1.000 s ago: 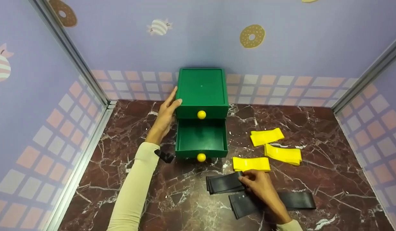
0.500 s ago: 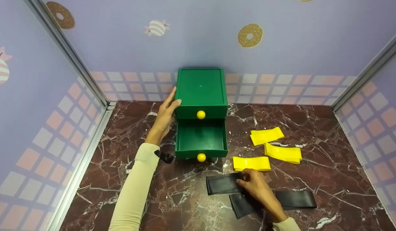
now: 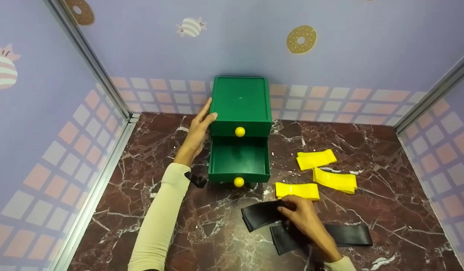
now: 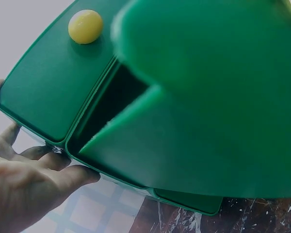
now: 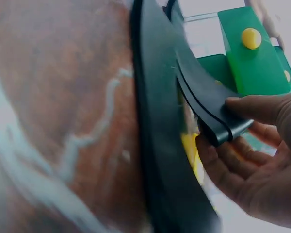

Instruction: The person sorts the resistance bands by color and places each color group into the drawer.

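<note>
The green drawer cabinet (image 3: 240,99) looks smooth plastic, the held black band (image 3: 261,215) rubbery, the marbled tabletop (image 3: 205,237) glossy.

Right hand (image 3: 307,218) a little closer to green drawer unit (image 3: 241,99) than a second ago, nudged leftward. Black loop band (image 3: 260,215) pinched in it now slants more: free end swung farther out in front of drawer unit, face tipped and darker, grey sheen gone. Layers at free end, fanned apart earlier, now closer together. Head view shifted slightly, drawer unit sitting touch higher and farther right.
</note>
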`<move>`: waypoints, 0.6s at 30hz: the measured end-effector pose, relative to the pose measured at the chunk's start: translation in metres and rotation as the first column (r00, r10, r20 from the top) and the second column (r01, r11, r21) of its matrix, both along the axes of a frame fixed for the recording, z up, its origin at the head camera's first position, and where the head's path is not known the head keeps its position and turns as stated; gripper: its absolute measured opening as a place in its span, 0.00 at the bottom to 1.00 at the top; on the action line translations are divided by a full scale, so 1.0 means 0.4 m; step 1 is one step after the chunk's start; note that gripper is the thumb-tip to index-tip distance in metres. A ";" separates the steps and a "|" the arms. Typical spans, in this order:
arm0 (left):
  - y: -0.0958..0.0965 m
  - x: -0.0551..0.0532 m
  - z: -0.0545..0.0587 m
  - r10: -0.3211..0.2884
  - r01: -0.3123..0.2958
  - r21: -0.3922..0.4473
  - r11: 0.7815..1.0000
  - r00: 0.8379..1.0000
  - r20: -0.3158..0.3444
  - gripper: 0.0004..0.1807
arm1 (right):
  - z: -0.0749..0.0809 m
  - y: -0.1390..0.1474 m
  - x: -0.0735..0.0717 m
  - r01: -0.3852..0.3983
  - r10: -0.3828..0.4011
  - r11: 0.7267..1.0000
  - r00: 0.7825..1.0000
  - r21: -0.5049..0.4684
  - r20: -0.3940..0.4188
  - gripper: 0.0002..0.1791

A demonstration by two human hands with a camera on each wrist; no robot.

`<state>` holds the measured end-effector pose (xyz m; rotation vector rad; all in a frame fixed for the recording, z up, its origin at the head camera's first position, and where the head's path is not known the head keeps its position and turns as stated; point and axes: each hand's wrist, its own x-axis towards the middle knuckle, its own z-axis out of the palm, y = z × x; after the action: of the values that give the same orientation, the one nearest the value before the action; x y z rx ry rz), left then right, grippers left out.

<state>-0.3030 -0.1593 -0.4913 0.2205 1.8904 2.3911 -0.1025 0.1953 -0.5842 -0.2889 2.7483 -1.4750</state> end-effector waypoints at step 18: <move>-0.002 0.001 0.000 -0.012 0.012 -0.008 1.000 1.000 -0.010 0.39 | 0.253 0.095 -0.075 -0.291 0.319 0.946 0.765 0.141 -0.559 0.21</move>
<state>-0.3027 -0.1600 -0.4912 0.2436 1.8972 2.3786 -0.1324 0.2333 -0.4830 -1.3231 2.9288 -1.4040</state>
